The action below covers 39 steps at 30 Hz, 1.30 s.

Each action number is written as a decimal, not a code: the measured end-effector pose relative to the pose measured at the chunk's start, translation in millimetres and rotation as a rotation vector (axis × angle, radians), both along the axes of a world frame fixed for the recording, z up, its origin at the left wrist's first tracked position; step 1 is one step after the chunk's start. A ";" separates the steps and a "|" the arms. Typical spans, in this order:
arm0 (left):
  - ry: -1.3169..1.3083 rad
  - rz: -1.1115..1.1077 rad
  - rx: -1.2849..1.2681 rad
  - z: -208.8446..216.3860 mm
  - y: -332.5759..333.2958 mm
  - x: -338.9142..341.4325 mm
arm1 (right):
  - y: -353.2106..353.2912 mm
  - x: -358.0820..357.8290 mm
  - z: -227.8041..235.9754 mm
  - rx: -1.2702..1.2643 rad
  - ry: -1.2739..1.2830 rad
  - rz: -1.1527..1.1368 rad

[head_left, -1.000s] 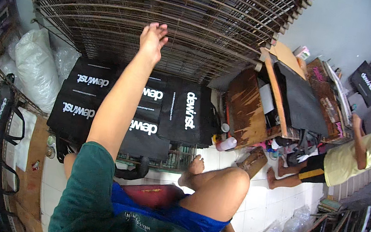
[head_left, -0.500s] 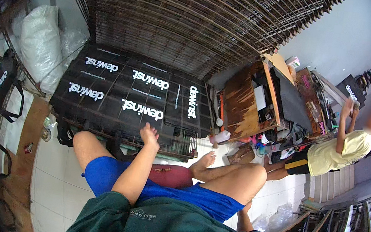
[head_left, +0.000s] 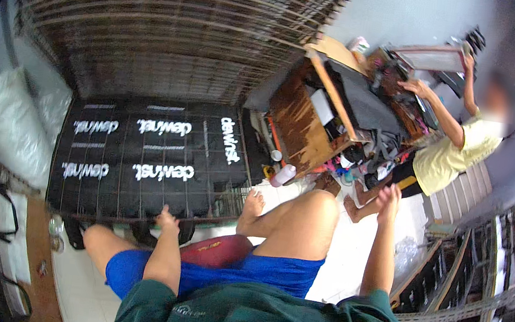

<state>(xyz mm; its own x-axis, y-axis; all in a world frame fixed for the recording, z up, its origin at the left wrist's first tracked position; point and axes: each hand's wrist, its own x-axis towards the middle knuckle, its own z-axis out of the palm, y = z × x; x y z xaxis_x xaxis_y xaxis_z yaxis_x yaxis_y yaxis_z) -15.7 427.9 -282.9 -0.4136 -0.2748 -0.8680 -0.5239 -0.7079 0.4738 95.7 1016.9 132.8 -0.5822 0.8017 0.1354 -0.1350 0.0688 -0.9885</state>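
White tiled floor (head_left: pixel 358 267); left hand (head_left: pixel 165 219) seemingly grips black mesh panel (head_left: pixel 152 159), right hand (head_left: pixel 389 196) open, empty.

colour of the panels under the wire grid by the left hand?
Black with white lettering, head view.

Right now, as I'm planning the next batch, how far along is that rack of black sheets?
Done: black printed sheets cover the wire rack. In hand: the left hand touches the rack's near edge; the right hand is raised, holding nothing. Left: the bare wire racks stacked behind look unfilled.
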 end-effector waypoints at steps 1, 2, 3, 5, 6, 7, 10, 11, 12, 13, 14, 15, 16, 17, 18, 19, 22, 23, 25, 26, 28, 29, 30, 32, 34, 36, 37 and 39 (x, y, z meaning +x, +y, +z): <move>-0.055 -0.037 -0.199 26.7 21.5 3.0 | 35.0 -4.8 16.9 -0.056 -0.006 -0.059; 0.057 -0.024 -0.285 9.0 -0.4 1.4 | 27.5 -36.4 37.6 -0.190 0.117 0.021; 0.023 -0.033 -0.253 43.4 16.5 4.7 | 42.3 -40.3 52.0 -0.264 0.225 0.007; 0.171 -0.058 -0.094 32.5 -5.9 5.2 | 66.1 -72.8 72.4 -0.508 0.405 0.192; 0.160 -0.034 -0.130 42.0 -9.3 4.5 | 52.9 -88.9 78.1 -0.652 0.501 0.174; 0.144 -0.019 -0.154 62.2 1.2 9.0 | 55.1 -95.5 79.5 -0.712 0.590 0.169; 0.193 -0.040 -0.173 82.6 11.7 14.9 | 95.6 -115.7 70.6 -0.644 0.509 0.163; 0.218 -0.043 -0.193 94.3 12.0 18.9 | 76.7 -133.8 69.2 -0.553 0.424 0.216; 0.247 -0.132 -0.182 110.5 29.9 15.1 | 130.9 -124.5 64.8 -0.302 0.146 0.228; 0.249 -0.174 -0.208 126.9 32.1 17.6 | 98.6 -142.7 64.4 -0.168 0.217 0.018; 0.302 -0.232 -0.179 135.1 35.6 19.8 | 85.2 -151.9 72.3 -0.047 0.184 -0.019; 0.348 -0.280 -0.159 140.9 34.4 23.9 | 51.7 -156.2 93.4 0.011 0.163 0.046; 0.422 -0.347 -0.131 154.0 36.7 29.7 | 18.9 -158.6 115.8 0.069 0.145 0.108; 0.426 -0.367 -0.119 165.9 43.0 32.5 | -31.1 -161.4 142.8 0.185 0.204 0.207; 0.481 -0.487 -0.056 181.2 62.3 27.9 | -21.2 -156.2 173.1 0.248 0.345 0.255; 0.506 -0.585 -0.016 199.3 68.7 31.7 | -57.3 -160.9 191.3 0.313 0.381 0.194; 0.616 -0.755 0.157 245.2 87.7 41.3 | -124.2 -174.9 235.0 0.476 0.414 0.372; 0.668 -0.805 0.215 253.1 95.0 42.0 | -146.1 -178.8 245.7 0.514 0.426 0.426; 0.731 -0.876 0.342 271.6 101.2 42.9 | -227.4 -177.6 249.5 0.512 0.418 0.440; 0.796 -0.892 0.471 291.0 96.3 45.0 | -263.1 -170.0 248.9 0.519 0.411 0.436; 0.909 -0.718 0.603 294.5 78.1 48.5 | -309.7 -175.4 220.5 0.529 0.377 0.526; 0.975 -0.601 0.683 292.0 63.7 49.4 | -327.6 -177.2 200.7 0.525 0.332 0.547; 0.998 -0.477 0.739 293.4 45.6 49.3 | -352.2 -167.8 183.7 0.453 0.296 0.550; 1.027 -0.323 0.808 309.8 -7.1 53.0 | -382.8 -160.2 145.8 0.334 0.219 0.586; 1.008 -0.206 0.687 328.7 -62.1 62.0 | -404.5 -162.5 114.8 0.200 0.159 0.710; 0.935 -0.093 0.443 333.7 -121.5 68.7 | -419.4 -183.7 86.1 0.026 0.096 0.870; 0.900 -0.032 0.307 338.3 -154.1 71.5 | -441.5 -196.3 74.1 -0.015 0.078 0.975; 0.853 0.070 0.165 358.7 -215.6 76.1 | -497.2 -234.4 50.0 -0.113 -0.023 1.052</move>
<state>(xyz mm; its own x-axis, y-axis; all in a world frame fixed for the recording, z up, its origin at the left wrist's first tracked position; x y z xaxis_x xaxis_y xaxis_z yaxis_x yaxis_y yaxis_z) 60.4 212.3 75.8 -0.9276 -0.2218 -0.3004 0.0101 -0.8191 0.5736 -138.7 519.7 182.8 -0.9923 -0.1008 0.0718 -0.0546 -0.1643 -0.9849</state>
